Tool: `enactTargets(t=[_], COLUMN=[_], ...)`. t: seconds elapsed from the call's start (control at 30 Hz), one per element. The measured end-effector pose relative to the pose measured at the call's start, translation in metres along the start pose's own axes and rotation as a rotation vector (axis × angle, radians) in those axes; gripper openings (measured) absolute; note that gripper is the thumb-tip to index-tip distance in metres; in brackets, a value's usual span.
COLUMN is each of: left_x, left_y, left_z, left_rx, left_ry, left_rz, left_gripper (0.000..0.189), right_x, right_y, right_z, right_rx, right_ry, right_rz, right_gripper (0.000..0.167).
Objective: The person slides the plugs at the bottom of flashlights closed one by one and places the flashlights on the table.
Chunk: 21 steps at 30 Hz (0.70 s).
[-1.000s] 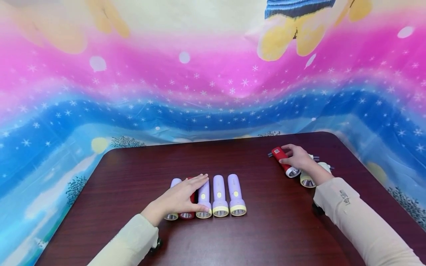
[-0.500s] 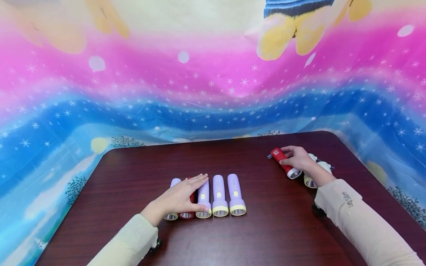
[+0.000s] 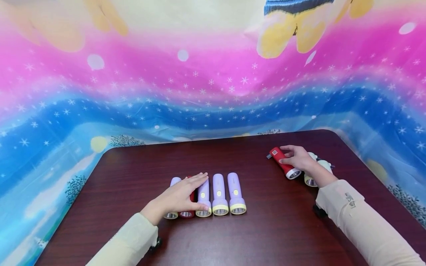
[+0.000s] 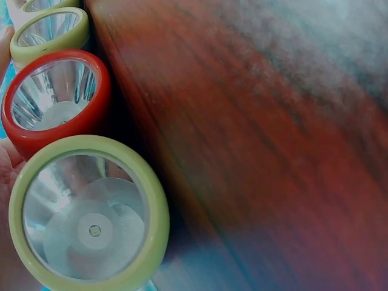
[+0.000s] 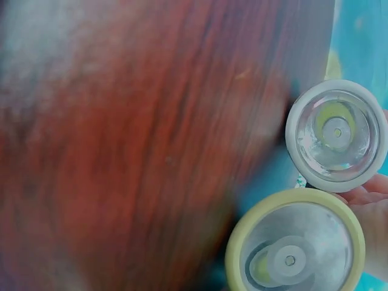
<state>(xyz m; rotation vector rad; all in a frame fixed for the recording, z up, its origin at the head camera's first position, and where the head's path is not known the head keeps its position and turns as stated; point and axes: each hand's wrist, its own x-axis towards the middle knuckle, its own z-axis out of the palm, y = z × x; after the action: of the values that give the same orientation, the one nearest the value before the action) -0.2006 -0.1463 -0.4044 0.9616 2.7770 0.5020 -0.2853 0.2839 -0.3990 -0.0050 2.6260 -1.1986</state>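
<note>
My left hand (image 3: pixel 178 195) lies with straight fingers across a row of flashlights in the head view. Under and beside it are a purple flashlight (image 3: pixel 175 181) at the left end, a red flashlight (image 3: pixel 186 214), partly covered, and another purple flashlight (image 3: pixel 203 194). My right hand (image 3: pixel 297 159) holds a red flashlight with a white rim (image 3: pixel 281 161) between thumb and fingers, its prongs pointing away. Its white-rimmed lens (image 5: pixel 336 136) fills the right of the right wrist view. Close beside the right hand lie a pale flashlight (image 3: pixel 322 170) and a second pale one (image 3: pixel 312 156), both partly hidden.
Two more purple flashlights, one at the middle (image 3: pixel 219 194) and one at the right end (image 3: pixel 236 194), continue the row. Everything lies on a dark wooden table (image 3: pixel 259 236). A colourful printed cloth (image 3: pixel 206 74) hangs behind and around the table.
The pale flashlights have shifted slightly to the right, and the prongs near the farther one have gone out of sight. The right hand and its red flashlight moved a little. The left hand stays put.
</note>
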Motion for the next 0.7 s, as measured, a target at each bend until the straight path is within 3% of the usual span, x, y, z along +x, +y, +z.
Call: enactTargets(t=[0.5, 0.7], left_x=[0.0, 0.0], left_y=[0.0, 0.0], left_z=[0.0, 0.0], left_rx=[-0.006, -0.006], left_ry=[-0.001, 0.002], left_rz=[-0.003, -0.006], left_gripper=[0.101, 0.1], right_x=[-0.01, -0.018], right_y=[0.0, 0.0], right_z=[0.003, 0.003], right_rx=[-0.009, 0.044], right_ry=[-0.001, 0.006], right_rz=[-0.039, -0.038], right_gripper=[0.072, 0.073])
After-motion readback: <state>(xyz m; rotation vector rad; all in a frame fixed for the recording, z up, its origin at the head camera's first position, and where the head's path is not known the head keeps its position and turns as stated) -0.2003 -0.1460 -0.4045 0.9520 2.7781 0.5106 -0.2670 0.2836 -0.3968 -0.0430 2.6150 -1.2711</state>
